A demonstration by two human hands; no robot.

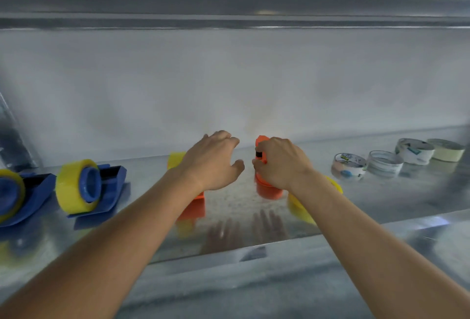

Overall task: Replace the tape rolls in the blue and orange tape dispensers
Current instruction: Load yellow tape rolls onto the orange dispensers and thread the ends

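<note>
Two bare forearms reach up-frame over the shiny steel counter (381, 199); right hand (282, 163) grips the upright orange plastic dispenser (267, 189) at centre, left hand (213, 161) spread wide just left of it, holding nothing

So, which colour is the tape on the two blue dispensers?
Yellow tape, seen best in the head view, on both blue dispensers.

Blue and orange tape dispensers on a silver steel counter (381, 199).
Blue dispensers (106, 191) carry yellow rolls (68, 186); orange dispenser (267, 186); cream roll (446, 149).
</note>
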